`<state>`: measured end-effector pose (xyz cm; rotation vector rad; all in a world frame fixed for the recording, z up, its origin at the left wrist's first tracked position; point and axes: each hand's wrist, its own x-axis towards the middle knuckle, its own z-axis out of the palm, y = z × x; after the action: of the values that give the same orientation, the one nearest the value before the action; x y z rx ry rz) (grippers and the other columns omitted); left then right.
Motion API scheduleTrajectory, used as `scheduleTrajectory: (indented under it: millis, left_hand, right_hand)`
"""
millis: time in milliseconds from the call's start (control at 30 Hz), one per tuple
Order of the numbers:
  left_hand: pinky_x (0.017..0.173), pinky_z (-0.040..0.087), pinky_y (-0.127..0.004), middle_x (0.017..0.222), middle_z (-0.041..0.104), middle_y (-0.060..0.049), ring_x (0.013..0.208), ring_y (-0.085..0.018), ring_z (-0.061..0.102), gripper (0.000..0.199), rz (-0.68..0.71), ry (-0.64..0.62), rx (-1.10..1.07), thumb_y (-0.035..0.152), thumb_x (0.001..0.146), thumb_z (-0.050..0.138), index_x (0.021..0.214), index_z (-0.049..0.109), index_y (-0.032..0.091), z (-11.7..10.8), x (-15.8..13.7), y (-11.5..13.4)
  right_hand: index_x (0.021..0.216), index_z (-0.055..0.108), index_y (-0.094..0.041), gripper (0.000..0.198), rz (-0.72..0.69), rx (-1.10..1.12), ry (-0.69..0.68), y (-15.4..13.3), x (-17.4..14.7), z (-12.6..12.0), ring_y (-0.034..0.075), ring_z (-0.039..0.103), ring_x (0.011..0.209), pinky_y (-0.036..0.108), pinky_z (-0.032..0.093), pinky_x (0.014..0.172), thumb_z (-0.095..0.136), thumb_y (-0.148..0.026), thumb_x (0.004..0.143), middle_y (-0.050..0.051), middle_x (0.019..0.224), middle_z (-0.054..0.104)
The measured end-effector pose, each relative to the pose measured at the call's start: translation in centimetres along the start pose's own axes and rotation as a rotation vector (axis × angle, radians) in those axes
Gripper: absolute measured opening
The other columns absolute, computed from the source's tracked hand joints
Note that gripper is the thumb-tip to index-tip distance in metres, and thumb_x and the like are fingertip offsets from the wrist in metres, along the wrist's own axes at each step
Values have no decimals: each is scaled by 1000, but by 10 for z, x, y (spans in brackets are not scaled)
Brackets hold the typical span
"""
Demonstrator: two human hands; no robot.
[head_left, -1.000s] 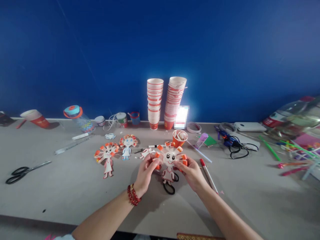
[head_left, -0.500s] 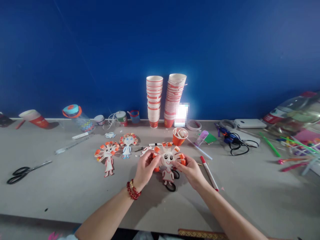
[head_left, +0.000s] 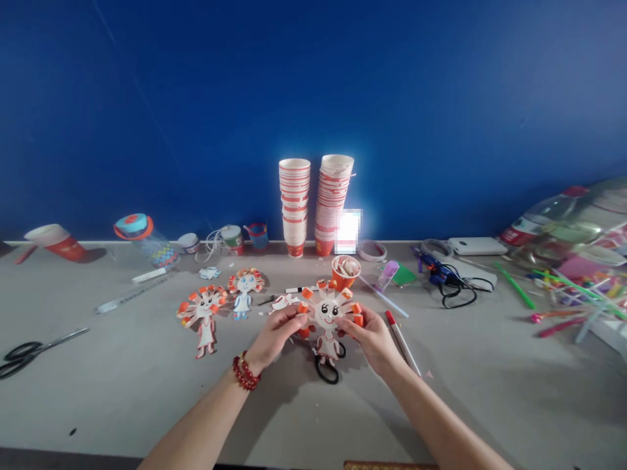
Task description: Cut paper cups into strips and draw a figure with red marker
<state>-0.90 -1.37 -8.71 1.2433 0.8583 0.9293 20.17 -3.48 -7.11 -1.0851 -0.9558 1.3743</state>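
A paper doll with a smiling face, curled orange-tipped strips for hair and a white dress is held up between my two hands. My left hand pinches the curled strips on its left side. On the other side, my right hand grips the edge of its head, thumb near the face. Beneath the doll lie black-handled scissors, partly hidden by it. Two similar dolls lie flat to the left: a red-trimmed doll and a blue-trimmed doll. A red-capped marker rests beside my right hand.
Two tall stacks of paper cups stand against the blue wall. In front is an orange cup of scraps. A glue gun with its cable lies right, near several coloured straws. Another pair of scissors lies far left.
My left hand has shifted slightly outward along the curled strips, its fingers lower and flatter. The doll stays held by both hands. The whole view has turned a little to the right.
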Motion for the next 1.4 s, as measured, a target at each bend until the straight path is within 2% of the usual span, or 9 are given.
scheduleTrajectory:
  millis: [267, 433, 500, 600, 667, 833, 933, 1200, 1400]
  left_hand:
    - [70, 50, -28, 78, 67, -2, 71, -15, 60, 32, -24, 62, -30, 45, 77, 73, 89, 70, 15, 3, 4, -12]
    - [67, 47, -24, 74, 63, 0, 68, -12, 57, 31, -11, 79, -13, 44, 75, 75, 84, 68, 15, 7, 2, -4]
    - [69, 48, -24, 80, 66, -1, 72, -13, 59, 31, -28, 54, -28, 43, 74, 76, 87, 69, 16, 5, 1, 3]
    - [77, 49, -27, 97, 70, -5, 87, -18, 63, 37, -83, -3, -63, 41, 74, 76, 102, 70, 18, 2, 1, 8]
    - [78, 49, -27, 99, 71, -6, 89, -18, 64, 34, -80, -2, -42, 40, 76, 75, 101, 70, 18, 1, 1, 7]
    - [61, 43, -22, 73, 66, 0, 64, -11, 56, 26, -2, 100, 104, 41, 77, 73, 82, 68, 16, 3, 4, -3]
    - [59, 41, -21, 66, 62, 2, 60, -10, 53, 27, 21, 107, 126, 40, 76, 74, 79, 65, 16, 6, 4, -3]
    - [72, 51, -28, 83, 72, -4, 75, -18, 65, 31, -3, 133, 67, 45, 73, 76, 84, 70, 17, 9, 4, 4]
    - [79, 55, -36, 86, 73, -5, 79, -21, 68, 33, -7, 62, -30, 46, 72, 76, 86, 72, 17, 10, 2, 8]
  right_hand:
    - [77, 65, -16, 34, -13, -47, -31, 8, -1, 1, 10, 46, 54, 23, 42, 54, 85, -38, 63, -5, 59, 53]
    - [80, 65, -16, 34, -16, -87, -45, 10, -1, 1, 11, 47, 55, 23, 41, 54, 84, -39, 65, -4, 61, 55]
    - [81, 65, -16, 35, -18, -88, -38, 9, 0, 0, 11, 49, 57, 23, 43, 56, 84, -39, 65, -2, 64, 58]
    - [80, 64, -16, 34, -36, -93, -23, 7, 1, -1, 12, 50, 59, 23, 43, 56, 83, -39, 65, -1, 67, 60]
    - [81, 65, -16, 33, -36, -111, -22, 7, 1, -1, 12, 49, 58, 23, 42, 56, 83, -40, 66, -1, 67, 59]
    - [85, 66, -16, 36, -9, -142, -59, 9, -1, 1, 12, 48, 57, 24, 42, 56, 81, -43, 67, -1, 66, 59]
    - [80, 65, -16, 34, -16, -151, -57, 8, -2, 2, 11, 45, 55, 22, 39, 53, 81, -42, 67, -3, 62, 57]
    - [78, 64, -16, 35, -34, -199, -16, 10, -1, -2, 12, 45, 55, 22, 36, 50, 80, -46, 68, -3, 61, 55]
    - [79, 64, -17, 37, -31, -230, -9, 9, 0, -3, 13, 44, 57, 24, 35, 51, 79, -49, 68, -2, 62, 54]
